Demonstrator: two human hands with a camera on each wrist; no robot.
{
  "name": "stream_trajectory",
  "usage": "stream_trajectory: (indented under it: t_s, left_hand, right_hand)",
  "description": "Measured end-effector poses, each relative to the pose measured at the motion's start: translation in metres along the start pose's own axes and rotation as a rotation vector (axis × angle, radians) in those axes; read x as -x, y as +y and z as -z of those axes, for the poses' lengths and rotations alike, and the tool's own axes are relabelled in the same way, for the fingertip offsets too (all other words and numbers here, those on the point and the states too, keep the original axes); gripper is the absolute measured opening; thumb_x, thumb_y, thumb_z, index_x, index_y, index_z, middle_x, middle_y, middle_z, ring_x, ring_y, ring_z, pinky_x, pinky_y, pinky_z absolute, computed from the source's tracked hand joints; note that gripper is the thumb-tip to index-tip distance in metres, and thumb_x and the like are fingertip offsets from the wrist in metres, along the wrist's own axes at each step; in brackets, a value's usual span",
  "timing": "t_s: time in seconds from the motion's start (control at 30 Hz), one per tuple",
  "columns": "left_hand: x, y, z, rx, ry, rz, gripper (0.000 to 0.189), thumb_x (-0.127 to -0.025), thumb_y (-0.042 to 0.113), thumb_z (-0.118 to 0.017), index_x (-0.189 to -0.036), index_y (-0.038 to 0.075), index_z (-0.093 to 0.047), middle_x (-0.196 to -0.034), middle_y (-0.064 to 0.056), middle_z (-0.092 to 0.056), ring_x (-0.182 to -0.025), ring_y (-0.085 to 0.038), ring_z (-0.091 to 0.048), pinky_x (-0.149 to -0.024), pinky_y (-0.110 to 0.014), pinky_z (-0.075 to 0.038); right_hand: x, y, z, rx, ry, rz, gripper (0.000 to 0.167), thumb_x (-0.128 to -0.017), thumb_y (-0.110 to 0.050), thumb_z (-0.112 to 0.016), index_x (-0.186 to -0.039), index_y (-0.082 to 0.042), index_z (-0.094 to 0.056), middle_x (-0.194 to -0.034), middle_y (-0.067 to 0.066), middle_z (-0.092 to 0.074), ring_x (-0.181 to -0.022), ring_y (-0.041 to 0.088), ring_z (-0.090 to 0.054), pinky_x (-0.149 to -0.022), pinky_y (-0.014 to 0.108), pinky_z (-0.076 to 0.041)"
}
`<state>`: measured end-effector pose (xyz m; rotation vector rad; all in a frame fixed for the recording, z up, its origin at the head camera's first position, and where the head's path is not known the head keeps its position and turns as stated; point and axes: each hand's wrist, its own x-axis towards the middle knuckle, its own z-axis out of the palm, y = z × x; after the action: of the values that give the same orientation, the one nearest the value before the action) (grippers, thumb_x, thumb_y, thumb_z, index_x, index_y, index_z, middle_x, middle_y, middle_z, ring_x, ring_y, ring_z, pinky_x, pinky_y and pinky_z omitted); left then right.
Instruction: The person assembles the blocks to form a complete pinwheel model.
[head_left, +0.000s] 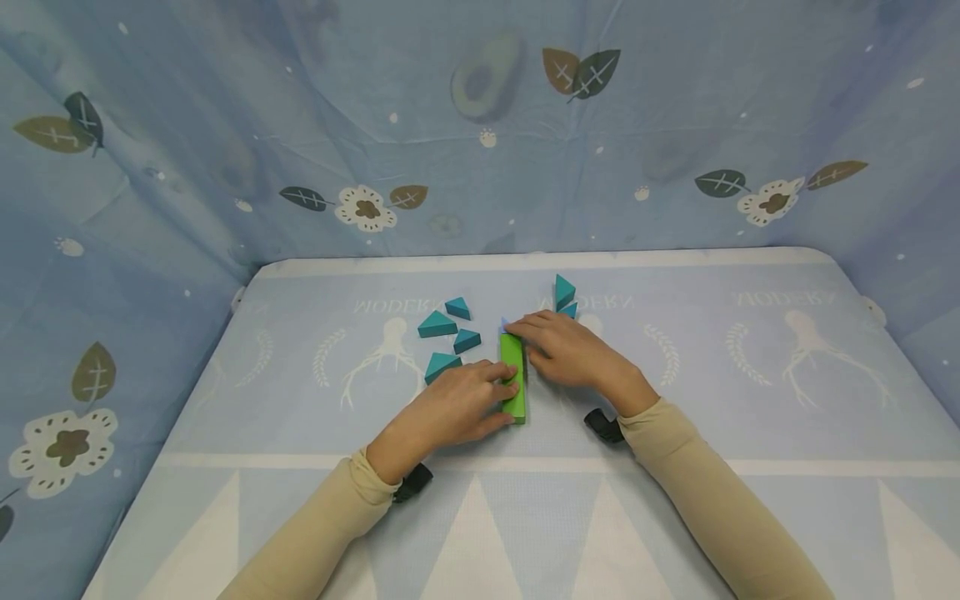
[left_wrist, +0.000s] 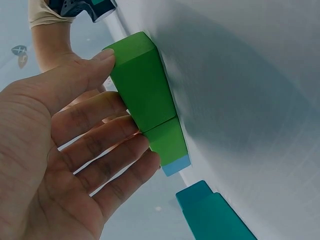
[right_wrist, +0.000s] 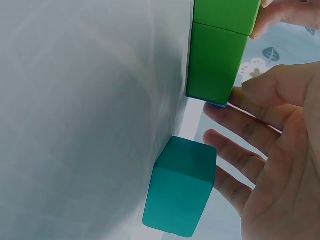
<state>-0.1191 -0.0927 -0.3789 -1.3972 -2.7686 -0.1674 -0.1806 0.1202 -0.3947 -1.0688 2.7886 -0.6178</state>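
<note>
Two bright green rectangular blocks (head_left: pixel 512 354) lie end to end near the middle of the worktop (head_left: pixel 300 433), making one narrow bar that runs away from the person. Their faces are smooth and plain, with crisp edges, a lighter green on top in the head view and a deeper green on the shaded sides in the wrist views, where a thin seam marks the joint between them. At the far end of the bar a small light blue piece (head_left: pixel 504 322) shows a pointed corner, mostly hidden by fingers. The left hand (head_left: pixel 461 404) lies along the left side of the bar, its grip spread, fingertips against the green side and thumb at the near end. The right hand (head_left: pixel 566 346) reaches over to the far end, its grip likewise loose and spread, with fingers extended beside the light blue piece; whether they press on it I cannot tell. To the left of the bar, four teal triangular blocks (head_left: pixel 437 325) lie scattered, the nearest just beside the left hand. Beyond the right hand are two more teal wedges (head_left: pixel 565 292), one partly covered by it. Beige sleeves (head_left: pixel 330 517) cover both forearms, and a patterned blue curtain (head_left: pixel 420 100) hangs behind the worktop
</note>
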Motion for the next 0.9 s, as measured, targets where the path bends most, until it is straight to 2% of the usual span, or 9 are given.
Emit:
stream_trajectory:
  t_s: [0.47,0.9]
  left_hand:
    - [0.0001,-0.0002,-0.0004,0.001,0.000,-0.002,0.040,-0.088,0.035,-0.074,-0.119,0.011,-0.072,-0.129,-0.005,-0.064,-0.117,-0.019,-0.062,-0.094,-0.032,-0.053]
    - [-0.0004,0.0003,0.0000,-0.002,0.004,0.001,0.039,-0.087,0.035,-0.075,-0.118,0.011,-0.073,-0.127,-0.004,-0.064,-0.115,-0.019,-0.062,-0.091,-0.032,-0.054]
  right_hand:
    - [0.0001,-0.0007,-0.0014,0.030,0.009,0.018,0.043,-0.098,-0.009,-0.051,-0.140,-0.006,-0.053,-0.136,0.011,-0.058,-0.132,0.031,-0.049,-0.112,0.051,-0.036]
    - [-0.0004,-0.0022,-0.0014,0.036,0.015,0.023,0.043,-0.098,-0.010,-0.051,-0.140,-0.006,-0.053,-0.133,0.010,-0.060,-0.129,0.030,-0.051,-0.110,0.050,-0.038]
